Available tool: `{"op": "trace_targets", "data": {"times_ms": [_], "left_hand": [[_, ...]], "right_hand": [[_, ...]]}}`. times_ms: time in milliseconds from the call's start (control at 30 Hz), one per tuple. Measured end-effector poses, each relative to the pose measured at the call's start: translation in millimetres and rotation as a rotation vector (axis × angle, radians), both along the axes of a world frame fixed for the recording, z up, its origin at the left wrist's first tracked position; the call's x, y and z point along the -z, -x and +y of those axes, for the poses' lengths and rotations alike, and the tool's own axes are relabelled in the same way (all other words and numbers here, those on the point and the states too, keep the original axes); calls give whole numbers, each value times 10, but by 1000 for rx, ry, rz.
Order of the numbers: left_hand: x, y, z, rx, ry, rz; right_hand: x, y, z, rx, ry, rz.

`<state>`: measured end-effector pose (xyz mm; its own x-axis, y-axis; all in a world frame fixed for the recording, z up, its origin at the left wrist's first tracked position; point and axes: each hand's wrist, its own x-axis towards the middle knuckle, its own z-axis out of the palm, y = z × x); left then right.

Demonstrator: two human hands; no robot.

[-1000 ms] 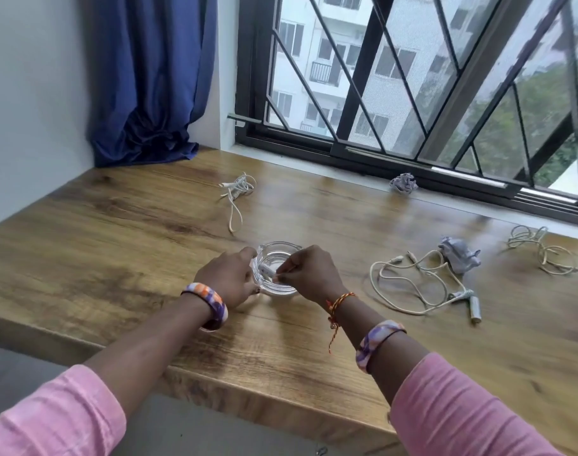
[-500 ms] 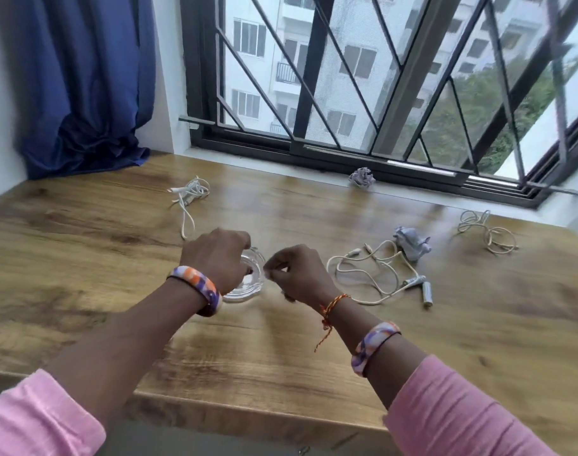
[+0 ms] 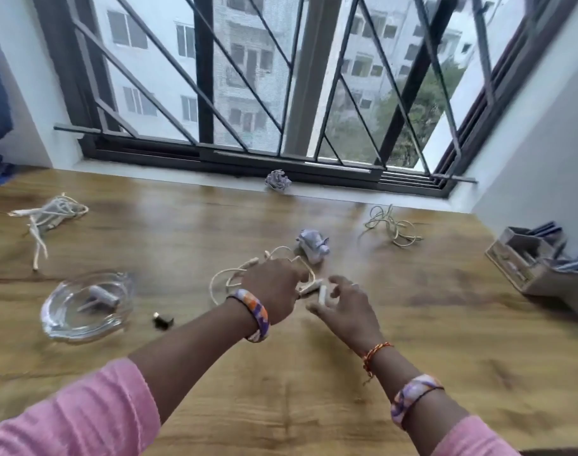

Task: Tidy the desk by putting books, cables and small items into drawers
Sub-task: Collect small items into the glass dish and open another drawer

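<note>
Head view, white cable at frame centre being covered by left hand, grip unclear, small white piece being pinched by right hand, glass dish sitting lower left on desk.

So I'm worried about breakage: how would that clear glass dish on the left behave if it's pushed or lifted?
The glass dish looks thick and low, so it would probably slide rather than tip. It likely feels heavy for its size and could chip if dropped. The small white item lying inside might rattle or slide out if it is tilted.
</note>
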<state>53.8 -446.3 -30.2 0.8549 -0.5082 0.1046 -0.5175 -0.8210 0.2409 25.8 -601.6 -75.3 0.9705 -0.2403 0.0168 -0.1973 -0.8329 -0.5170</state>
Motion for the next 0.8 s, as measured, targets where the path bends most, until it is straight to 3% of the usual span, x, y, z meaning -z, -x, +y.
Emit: {"op": "trace_targets", "data": {"times_ms": [267, 500, 600, 800], "left_hand": [[174, -273, -725, -51, -364, -142], [259, -356, -790, -139, -483, -146], [190, -281, -665, -83, -317, -140], [-197, -38, 13, 90, 461, -52]], "right_hand": [[164, -48, -446, -3, -198, -105], [198, -27, -566, -8, -291, -118], [176, -14, -533, 47, -388, -115], [-134, -19, -114, 57, -505, -347]]}}
